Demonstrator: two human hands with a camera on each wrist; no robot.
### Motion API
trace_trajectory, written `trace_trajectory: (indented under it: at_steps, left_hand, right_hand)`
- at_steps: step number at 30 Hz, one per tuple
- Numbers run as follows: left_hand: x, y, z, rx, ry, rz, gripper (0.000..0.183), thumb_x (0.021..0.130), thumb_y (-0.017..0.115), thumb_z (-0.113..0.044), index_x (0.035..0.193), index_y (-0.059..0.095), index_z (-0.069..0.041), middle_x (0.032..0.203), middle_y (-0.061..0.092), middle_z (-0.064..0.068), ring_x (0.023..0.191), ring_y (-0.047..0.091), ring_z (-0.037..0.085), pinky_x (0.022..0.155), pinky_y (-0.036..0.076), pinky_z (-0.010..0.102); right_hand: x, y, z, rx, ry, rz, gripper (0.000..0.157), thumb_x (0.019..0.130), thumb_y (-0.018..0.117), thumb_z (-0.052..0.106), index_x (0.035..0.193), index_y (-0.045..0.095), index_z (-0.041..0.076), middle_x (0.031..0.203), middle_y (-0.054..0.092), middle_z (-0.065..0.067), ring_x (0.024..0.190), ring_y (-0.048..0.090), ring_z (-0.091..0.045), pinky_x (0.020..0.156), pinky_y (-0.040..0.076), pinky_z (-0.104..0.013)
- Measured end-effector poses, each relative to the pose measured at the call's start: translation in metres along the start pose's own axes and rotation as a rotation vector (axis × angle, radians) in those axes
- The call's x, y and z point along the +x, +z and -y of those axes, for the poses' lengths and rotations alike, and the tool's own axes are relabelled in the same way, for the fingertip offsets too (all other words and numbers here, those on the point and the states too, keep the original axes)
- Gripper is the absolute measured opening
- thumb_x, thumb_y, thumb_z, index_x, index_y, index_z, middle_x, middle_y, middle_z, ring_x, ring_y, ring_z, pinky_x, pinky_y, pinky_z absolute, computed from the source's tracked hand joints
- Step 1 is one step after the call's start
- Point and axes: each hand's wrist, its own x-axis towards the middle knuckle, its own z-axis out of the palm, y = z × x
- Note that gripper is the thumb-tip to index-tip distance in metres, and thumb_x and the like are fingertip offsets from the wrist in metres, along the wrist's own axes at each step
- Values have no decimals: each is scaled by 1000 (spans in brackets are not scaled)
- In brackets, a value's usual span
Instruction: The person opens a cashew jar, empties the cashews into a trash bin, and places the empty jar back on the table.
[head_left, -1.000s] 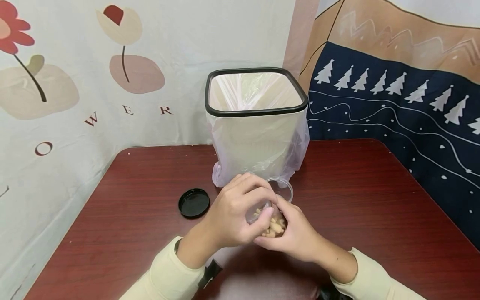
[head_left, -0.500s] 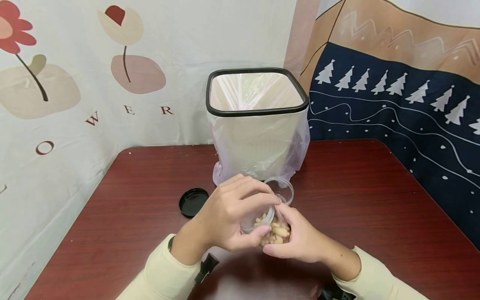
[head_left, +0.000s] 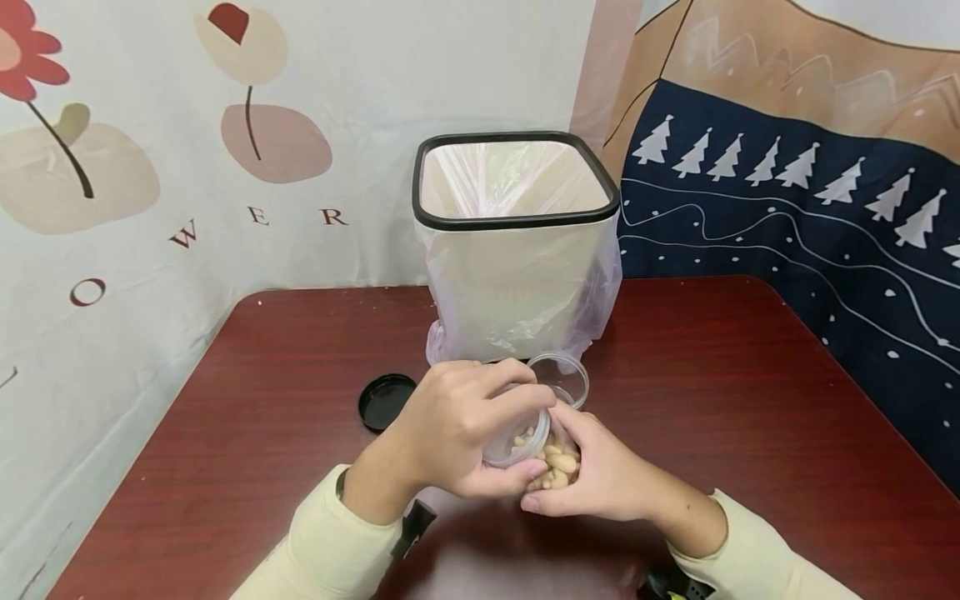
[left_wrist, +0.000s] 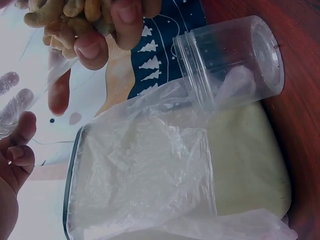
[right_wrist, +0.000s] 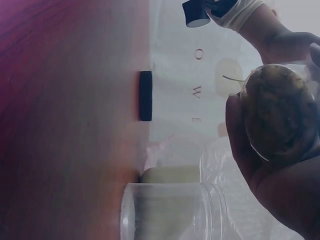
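My left hand (head_left: 465, 433) grips a tilted clear plastic jar (head_left: 501, 454), its ringed rim towards the right hand. A few cashews show through it. Beside it, my right hand (head_left: 600, 471) curls round a clear container of cashews (head_left: 558, 465). In the right wrist view the round end of this cashew container (right_wrist: 281, 112) faces the camera, dark with nuts. Cashews (left_wrist: 75, 25) also lie by the right fingertips in the left wrist view. Whether the two containers touch is hidden by the fingers. Another clear jar (left_wrist: 235, 67) stands uncapped on the table, just behind the hands.
A lined bin (head_left: 517, 283) with a black rim stands at the back of the red-brown table (head_left: 720, 375). Left of the hands lies a black lid (head_left: 384, 402). Printed cloths (head_left: 352, 100) hang behind and to the sides.
Both hands have shifted slightly down towards the person. The left hand has turned a little, so more of its jar's rim shows. Both hands keep their hold.
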Motion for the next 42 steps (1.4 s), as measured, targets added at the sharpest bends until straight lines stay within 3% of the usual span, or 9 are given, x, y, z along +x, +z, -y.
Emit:
trace_trajectory:
  at_steps: [7,16,26,32,42]
  left_hand:
    - [-1,2,-1,6,-15,13,36,85,59,-44,103,68,-14,91,65,0,59,54,8,55,49,21]
    - [0,5,-1,50,-1,-51,35,88,50,-40,99,69,-14,87,64,0,54,49,8,51,46,21]
    - [1,9,0,53,-17,-48,32,84,50,-36,98,70,-16,85,62,-1,53,47,8,49,44,22]
    - [1,10,0,52,-17,-51,31,83,51,-35,97,70,-17,85,63,0,53,48,8,50,45,22]
    - [0,10,0,51,-22,-59,31,81,52,-35,97,70,-16,85,63,0,54,50,9,51,47,23]
  right_hand:
    - [1,3,-1,-55,-20,-38,65,71,89,21,125,52,17,96,71,4,81,66,-4,72,56,-25]
    - [3,7,1,-101,-32,-101,68,70,88,17,128,52,17,98,72,1,82,68,-5,73,57,-26]
    - [1,10,-2,-174,-43,-172,69,68,87,17,128,53,15,93,72,3,80,66,-2,72,56,-24]
    - [1,11,-2,-188,-7,-185,70,68,88,16,129,52,18,94,72,7,81,67,-3,73,56,-23]
    - [1,14,-2,-195,-23,-205,70,68,87,15,129,53,17,96,72,0,84,67,-5,75,56,-24]
